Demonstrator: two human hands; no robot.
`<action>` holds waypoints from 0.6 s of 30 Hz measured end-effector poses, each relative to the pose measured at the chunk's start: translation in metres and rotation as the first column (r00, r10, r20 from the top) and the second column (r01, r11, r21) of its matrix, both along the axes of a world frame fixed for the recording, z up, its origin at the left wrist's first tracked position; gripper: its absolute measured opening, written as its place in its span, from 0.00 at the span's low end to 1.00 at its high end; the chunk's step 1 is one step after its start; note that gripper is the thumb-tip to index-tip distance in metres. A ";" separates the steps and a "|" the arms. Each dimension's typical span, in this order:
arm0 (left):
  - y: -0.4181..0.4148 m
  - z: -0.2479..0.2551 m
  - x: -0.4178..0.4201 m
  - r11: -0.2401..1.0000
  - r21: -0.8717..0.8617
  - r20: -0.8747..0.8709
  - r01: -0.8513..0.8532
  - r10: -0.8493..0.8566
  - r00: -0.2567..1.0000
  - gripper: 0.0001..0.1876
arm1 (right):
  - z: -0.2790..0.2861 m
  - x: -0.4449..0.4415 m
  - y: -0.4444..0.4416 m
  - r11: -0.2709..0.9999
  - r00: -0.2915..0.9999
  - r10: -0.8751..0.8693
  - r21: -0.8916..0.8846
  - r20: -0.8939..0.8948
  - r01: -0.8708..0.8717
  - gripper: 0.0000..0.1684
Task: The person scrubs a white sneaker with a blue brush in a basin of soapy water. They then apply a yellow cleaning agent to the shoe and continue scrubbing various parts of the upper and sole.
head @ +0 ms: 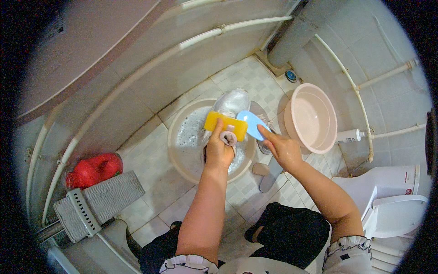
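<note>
My left hand (219, 149) holds a yellow bar of soap (227, 126) together with a wet light-coloured shoe (233, 101), above a basin of sudsy water (174, 147). In my right hand (282, 150) is a light-blue scrubbing brush (252, 124), its head beside the right end of the soap; its bristles are hidden. A small pinkish roll-shaped part (228, 138) shows at my left thumb. Another shoe (261, 113) lies on the floor just right of the basin, partly hidden by the brush and my right hand.
A tilted pink basin (309, 118) stands at the right, with a white bottle (350, 136) beside it. A grey insole (270, 179) lies on the tiles. At left are a red plastic jug (94, 169) and a grey padded board (113, 191). White pipes (150, 65) line the walls.
</note>
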State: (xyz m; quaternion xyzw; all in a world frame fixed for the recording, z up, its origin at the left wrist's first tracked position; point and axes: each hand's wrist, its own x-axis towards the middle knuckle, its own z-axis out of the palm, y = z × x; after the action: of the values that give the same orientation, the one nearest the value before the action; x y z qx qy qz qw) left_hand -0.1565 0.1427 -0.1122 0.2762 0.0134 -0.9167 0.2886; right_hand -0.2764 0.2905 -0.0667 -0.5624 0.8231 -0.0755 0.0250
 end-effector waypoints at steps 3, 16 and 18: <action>0.002 0.000 0.000 0.998 -0.042 0.047 0.041 -0.039 0.998 0.15 | 0.022 -0.002 -0.049 0.983 0.996 -0.090 -0.163 -0.010 0.087 0.24; 0.010 -0.004 -0.002 0.998 -0.034 0.165 0.052 -0.046 0.985 0.17 | 0.021 -0.005 -0.052 0.964 0.965 -0.238 0.153 0.114 0.220 0.26; 0.010 -0.002 -0.003 0.993 -0.088 0.218 0.074 -0.053 0.975 0.18 | 0.008 -0.007 -0.051 0.934 0.821 -0.292 -0.039 0.491 0.355 0.27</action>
State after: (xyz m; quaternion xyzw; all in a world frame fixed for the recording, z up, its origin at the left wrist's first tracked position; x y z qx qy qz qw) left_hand -0.1594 0.1528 -0.1142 0.3598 -0.0707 -0.8898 0.2717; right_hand -0.2836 0.2399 -0.0583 -0.3786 0.8680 -0.2678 0.1778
